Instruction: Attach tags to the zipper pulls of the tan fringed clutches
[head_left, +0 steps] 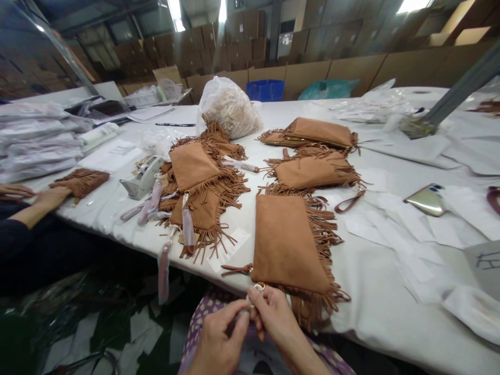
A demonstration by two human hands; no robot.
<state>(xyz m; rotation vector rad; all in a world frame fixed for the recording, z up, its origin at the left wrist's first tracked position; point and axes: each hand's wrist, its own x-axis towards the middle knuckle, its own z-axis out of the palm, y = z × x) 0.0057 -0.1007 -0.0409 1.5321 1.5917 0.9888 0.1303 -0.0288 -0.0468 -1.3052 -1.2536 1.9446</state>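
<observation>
A tan suede pouch with fringe [289, 239] lies flat at the table's front edge, its leather zip pull [236, 269] pointing left. Just below its near corner, my right hand [275, 312] is closed, thumb and finger pinching a small gold-coloured metal ring [258, 286]. Close against it on the left, my left hand [222, 333] is closed in a pinch; what sits between its fingertips is too small and hidden to name. Both hands are over my lap. Behind the pouch lie more fringed pouches [312, 169], one with a brown wrist strap [350, 201].
Left of centre are piled fringed pouches [195, 166] with plastic-wrapped straps, beside a grey tape dispenser [142, 177]. A co-worker's hand [52, 200] touches a brown pouch [84, 182]. A phone [425, 200], white papers [394, 239] and a stuffed plastic bag [228, 107] are around.
</observation>
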